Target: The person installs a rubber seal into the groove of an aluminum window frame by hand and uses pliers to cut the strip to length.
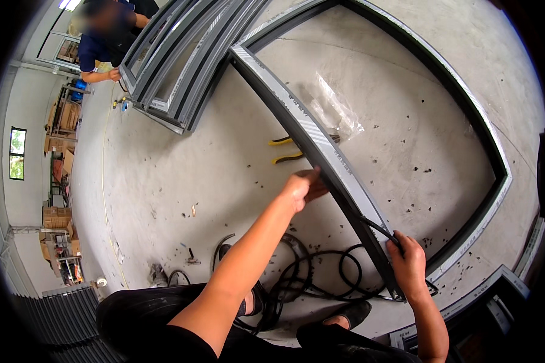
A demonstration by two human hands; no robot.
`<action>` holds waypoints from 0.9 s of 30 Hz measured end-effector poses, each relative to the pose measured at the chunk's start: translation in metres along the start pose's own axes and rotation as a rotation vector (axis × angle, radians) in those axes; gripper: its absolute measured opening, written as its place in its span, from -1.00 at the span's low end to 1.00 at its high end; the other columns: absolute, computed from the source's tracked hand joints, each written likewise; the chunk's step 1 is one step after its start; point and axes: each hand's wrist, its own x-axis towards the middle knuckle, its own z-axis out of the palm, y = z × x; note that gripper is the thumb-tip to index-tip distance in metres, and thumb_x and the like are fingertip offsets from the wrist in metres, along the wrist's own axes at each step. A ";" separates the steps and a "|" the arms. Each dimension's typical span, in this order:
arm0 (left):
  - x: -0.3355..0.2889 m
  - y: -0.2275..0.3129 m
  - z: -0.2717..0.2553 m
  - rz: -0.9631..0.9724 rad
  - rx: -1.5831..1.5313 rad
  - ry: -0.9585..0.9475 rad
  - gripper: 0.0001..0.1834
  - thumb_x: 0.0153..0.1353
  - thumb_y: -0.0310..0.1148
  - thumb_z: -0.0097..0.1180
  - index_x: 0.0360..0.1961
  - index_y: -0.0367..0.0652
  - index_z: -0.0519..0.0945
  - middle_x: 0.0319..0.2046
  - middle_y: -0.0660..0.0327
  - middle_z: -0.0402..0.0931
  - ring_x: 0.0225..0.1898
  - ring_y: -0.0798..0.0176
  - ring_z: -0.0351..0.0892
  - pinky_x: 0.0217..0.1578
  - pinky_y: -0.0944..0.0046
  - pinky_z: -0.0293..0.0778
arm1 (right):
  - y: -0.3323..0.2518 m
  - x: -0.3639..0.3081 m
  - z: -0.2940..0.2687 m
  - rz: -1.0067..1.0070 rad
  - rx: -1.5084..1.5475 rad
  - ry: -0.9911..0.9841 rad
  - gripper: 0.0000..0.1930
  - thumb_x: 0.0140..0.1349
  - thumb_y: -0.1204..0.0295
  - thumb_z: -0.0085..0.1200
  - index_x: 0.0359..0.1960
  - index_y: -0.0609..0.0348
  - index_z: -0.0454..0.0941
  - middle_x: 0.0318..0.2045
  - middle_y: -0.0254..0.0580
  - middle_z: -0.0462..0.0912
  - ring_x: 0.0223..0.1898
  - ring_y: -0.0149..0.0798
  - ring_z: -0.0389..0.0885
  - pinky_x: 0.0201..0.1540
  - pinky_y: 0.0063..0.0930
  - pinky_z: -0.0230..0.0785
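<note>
A large grey frame, its faces partly covered with printed protective film, stands tilted in front of me. My left hand is at the near bar's left side, thumb against it and fingers partly hidden beside it. Lower down the same bar, my right hand is closed around a black rubber strip. The strip runs from the bar's dark edge into my fingers. More of this black strip lies in loose loops on the floor around my feet.
Pliers with yellow-and-black handles and a clear plastic bag lie on the floor. Stacked grey frames stand at the far left, where another person touches them. More frame pieces lie at the lower right. Dark scraps dot the concrete.
</note>
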 end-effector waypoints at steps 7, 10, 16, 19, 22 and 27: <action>-0.005 -0.003 0.005 -0.008 0.075 -0.004 -0.60 0.33 -0.19 0.02 -0.03 -0.36 0.43 -0.20 0.05 0.58 -0.18 0.08 0.61 -0.07 0.10 0.59 | -0.001 -0.011 -0.009 -0.267 -0.328 0.118 -0.69 0.05 0.51 0.14 -0.12 0.25 0.56 -0.40 -0.05 0.53 -0.35 -0.03 0.53 -0.32 -0.23 0.39; -0.014 -0.010 0.007 -0.011 0.069 -0.073 -0.59 0.32 -0.22 0.04 0.01 -0.37 0.40 -0.14 0.05 0.56 -0.11 0.10 0.59 -0.03 0.11 0.57 | 0.007 -0.039 -0.024 -0.358 -0.500 0.202 -0.69 0.01 0.55 0.12 -0.14 0.17 0.55 -0.38 -0.15 0.50 -0.36 -0.06 0.53 -0.33 -0.25 0.40; -0.010 -0.019 0.003 -0.027 0.017 -0.128 -0.59 0.31 -0.23 0.06 0.01 -0.35 0.41 -0.12 0.06 0.56 -0.10 0.10 0.59 -0.04 0.12 0.57 | 0.018 -0.126 -0.059 -0.122 -0.396 -0.171 -0.65 0.04 0.53 0.12 -0.08 0.17 0.46 -0.39 -0.04 0.53 -0.39 0.02 0.56 -0.39 -0.20 0.41; -0.012 -0.035 0.004 -0.056 -0.040 -0.165 -0.63 0.31 -0.24 0.06 0.00 -0.32 0.43 -0.12 0.07 0.56 -0.09 0.11 0.58 -0.05 0.11 0.57 | 0.033 -0.155 -0.068 -0.035 -0.514 -0.569 -0.67 0.10 0.44 0.11 -0.06 0.16 0.47 -0.44 -0.06 0.56 -0.41 0.01 0.58 -0.40 -0.17 0.43; -0.014 -0.037 0.008 -0.016 0.041 -0.073 -0.64 0.30 -0.27 0.08 0.00 -0.29 0.45 -0.10 0.08 0.55 -0.09 0.12 0.58 -0.06 0.08 0.57 | 0.043 -0.164 -0.066 0.008 -0.550 -0.607 -0.68 0.14 0.39 0.08 -0.05 0.17 0.48 -0.47 -0.08 0.59 -0.39 -0.01 0.60 -0.37 -0.17 0.45; -0.033 -0.065 0.022 -0.089 0.149 -0.162 -0.62 0.26 -0.21 0.13 -0.06 -0.30 0.50 -0.22 0.13 0.61 -0.20 0.15 0.63 -0.12 0.16 0.60 | 0.051 -0.161 -0.057 0.031 -0.540 -0.583 -0.73 0.14 0.40 0.07 -0.13 0.20 0.49 -0.49 -0.09 0.63 -0.38 -0.01 0.60 -0.35 -0.15 0.44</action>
